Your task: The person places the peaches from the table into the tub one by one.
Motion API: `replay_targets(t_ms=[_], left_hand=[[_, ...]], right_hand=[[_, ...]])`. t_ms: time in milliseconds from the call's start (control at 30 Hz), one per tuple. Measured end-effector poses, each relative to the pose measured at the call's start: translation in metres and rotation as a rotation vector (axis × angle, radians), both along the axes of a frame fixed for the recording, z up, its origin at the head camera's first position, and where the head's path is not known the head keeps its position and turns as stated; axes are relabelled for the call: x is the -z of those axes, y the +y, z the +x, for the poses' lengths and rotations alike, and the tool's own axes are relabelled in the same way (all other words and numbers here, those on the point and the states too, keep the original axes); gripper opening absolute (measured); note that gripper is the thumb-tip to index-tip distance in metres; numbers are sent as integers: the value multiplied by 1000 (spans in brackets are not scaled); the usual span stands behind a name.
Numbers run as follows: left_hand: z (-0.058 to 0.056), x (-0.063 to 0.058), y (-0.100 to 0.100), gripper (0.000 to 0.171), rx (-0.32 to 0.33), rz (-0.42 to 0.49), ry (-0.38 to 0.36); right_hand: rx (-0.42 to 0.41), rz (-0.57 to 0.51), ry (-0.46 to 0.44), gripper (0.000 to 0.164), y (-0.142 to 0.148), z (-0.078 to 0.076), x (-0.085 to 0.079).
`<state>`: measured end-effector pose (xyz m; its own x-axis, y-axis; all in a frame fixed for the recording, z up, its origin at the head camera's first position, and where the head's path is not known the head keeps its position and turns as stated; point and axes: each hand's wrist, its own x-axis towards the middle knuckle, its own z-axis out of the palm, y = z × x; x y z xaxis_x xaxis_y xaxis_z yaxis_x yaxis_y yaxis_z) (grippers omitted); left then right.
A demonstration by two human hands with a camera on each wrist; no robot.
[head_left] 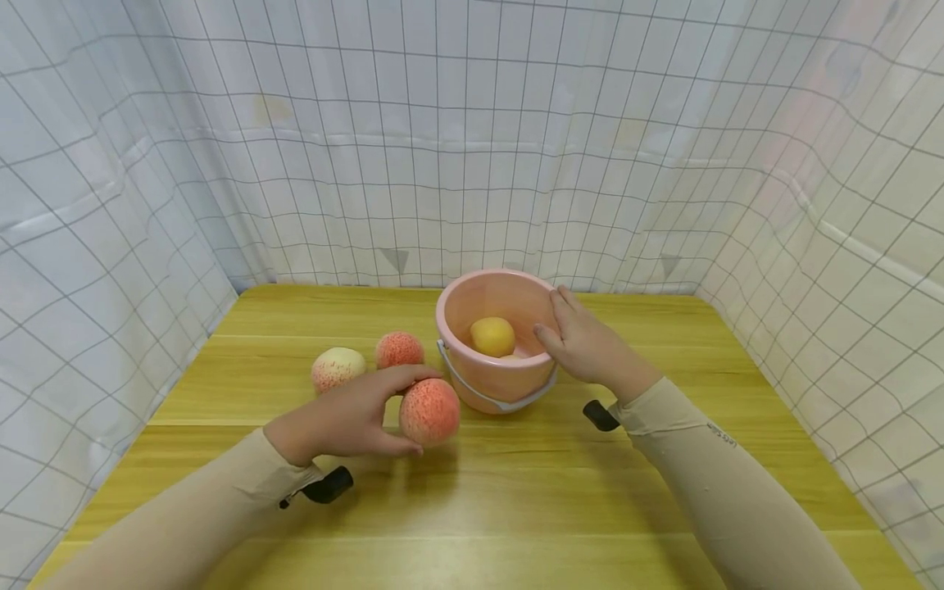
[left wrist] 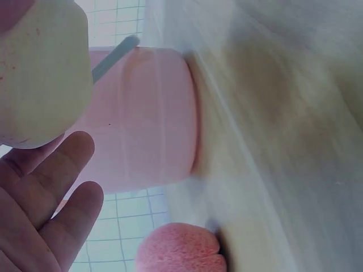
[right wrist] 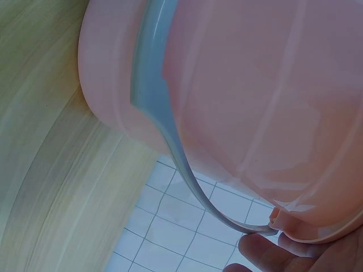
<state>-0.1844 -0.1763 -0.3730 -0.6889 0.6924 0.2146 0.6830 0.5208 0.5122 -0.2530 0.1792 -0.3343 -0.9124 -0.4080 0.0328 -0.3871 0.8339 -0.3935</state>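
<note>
My left hand point(head_left: 357, 414) grips a pink-red peach point(head_left: 430, 411) between thumb and fingers, just in front and to the left of a pink bucket point(head_left: 501, 378). The peach's cream-coloured side point(left wrist: 42, 73) faces the left wrist camera. With its thumb inside and fingers outside, my right hand point(head_left: 590, 348) holds the bucket's right rim. Inside the upright bucket lies a yellow fruit, perhaps a lemon point(head_left: 492, 337), with a pale thing partly hidden below it. Left of the bucket sit a red peach point(head_left: 400, 350) and a cream peach with red specks point(head_left: 337, 369).
The bucket's grey-white handle point(right wrist: 181, 158) hangs down along its front. All this stands on a yellowish wooden table point(head_left: 531, 500). White grid-patterned curtains point(head_left: 487, 164) enclose the table at the back and both sides.
</note>
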Motion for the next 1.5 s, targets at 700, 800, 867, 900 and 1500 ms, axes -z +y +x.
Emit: replay_targets(t_ms=[700,800,867,900,1500], left_hand=[[-7,-29,-3,81,40,114,26],[-8,-35,-4,81,44,130,10],[-9,-39,-4,81,36,136,2],[-9,-40,-4,81,33,140,3],[-24,-71,8,77,10,188,-30]], right_hand=[[0,6,-1,82,1,-2,1],[-2,10,-3,82,1,-2,0],[-3,12,-3,82,1,-2,0],[-4,11,-3,82,1,-2,1],[-14,16,17,84,2,-2,1]])
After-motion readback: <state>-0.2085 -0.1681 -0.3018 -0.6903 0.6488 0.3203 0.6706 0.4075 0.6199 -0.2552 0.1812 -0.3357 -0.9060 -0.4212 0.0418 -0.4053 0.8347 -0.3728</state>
